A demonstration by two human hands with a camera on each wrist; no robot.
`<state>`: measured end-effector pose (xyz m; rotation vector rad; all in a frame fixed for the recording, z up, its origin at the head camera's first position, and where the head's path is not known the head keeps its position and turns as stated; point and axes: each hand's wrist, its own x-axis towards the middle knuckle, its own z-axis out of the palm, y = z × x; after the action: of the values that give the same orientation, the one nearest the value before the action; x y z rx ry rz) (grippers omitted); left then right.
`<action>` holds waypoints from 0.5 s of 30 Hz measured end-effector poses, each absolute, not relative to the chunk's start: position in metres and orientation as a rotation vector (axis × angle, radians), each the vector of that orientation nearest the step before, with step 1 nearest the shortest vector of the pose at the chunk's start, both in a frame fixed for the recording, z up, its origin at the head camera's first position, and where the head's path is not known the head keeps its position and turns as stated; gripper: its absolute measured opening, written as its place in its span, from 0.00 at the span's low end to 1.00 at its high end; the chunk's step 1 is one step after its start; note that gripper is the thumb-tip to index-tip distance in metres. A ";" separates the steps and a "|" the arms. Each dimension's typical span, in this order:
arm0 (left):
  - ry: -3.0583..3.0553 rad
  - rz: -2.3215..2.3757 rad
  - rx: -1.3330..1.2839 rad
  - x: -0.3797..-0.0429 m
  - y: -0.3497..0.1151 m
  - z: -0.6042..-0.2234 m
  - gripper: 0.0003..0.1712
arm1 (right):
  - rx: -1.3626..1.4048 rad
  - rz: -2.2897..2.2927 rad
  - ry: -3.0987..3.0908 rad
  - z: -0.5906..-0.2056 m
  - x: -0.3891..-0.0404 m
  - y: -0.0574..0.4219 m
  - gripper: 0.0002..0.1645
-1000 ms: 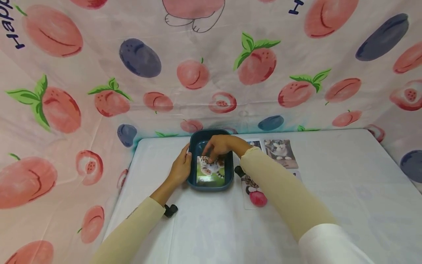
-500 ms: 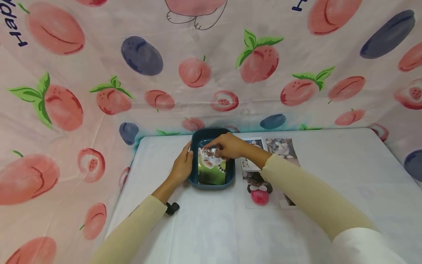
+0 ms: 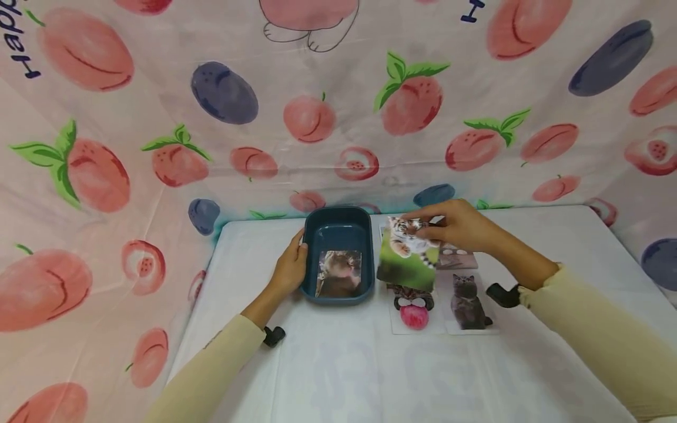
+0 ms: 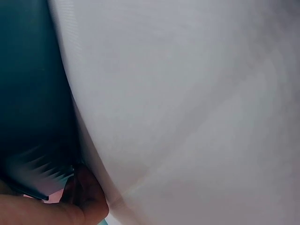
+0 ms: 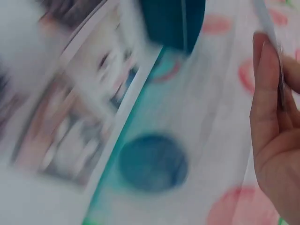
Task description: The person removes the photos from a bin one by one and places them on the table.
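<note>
My left hand (image 3: pixel 290 267) holds the left side of a dark blue plastic bin (image 3: pixel 338 216); in the left wrist view its fingers (image 4: pixel 91 197) lie at the bin's wall (image 4: pixel 33 79). My right hand (image 3: pixel 465 226) pinches the top of a tiger-cub photo card (image 3: pixel 404 267), raised right of the bin. In the right wrist view that card shows as a thin edge (image 5: pixel 268 21) between thumb and fingers. Another photo card (image 3: pixel 339 273), brownish with a blurred animal picture, lies inside the bin. The raised card partly hides the cards below it.
On the white table (image 3: pixel 328 364), right of the bin, several cat cards lie in a group, among them a grey cat card (image 3: pixel 468 305) and a card with a pink ball (image 3: pixel 414 316). A fruit-print cloth (image 3: pixel 309 164) hangs behind the table.
My right hand has lifted the tiger-cub card out of the bin and carried it right, over the laid cards. The brownish card underneath is now visible. My left hand stays at the bin.
</note>
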<state>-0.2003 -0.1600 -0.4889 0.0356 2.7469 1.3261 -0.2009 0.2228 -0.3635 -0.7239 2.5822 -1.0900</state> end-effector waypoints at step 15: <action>2.718 1.336 0.019 -0.201 -0.160 -0.488 0.30 | -0.296 -1.131 2.513 -0.405 -0.165 0.377 0.24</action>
<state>-0.2008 -0.1599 -0.4883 0.0191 2.7178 1.3361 -0.1646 0.3765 -0.4055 -0.2958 2.5132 -1.1311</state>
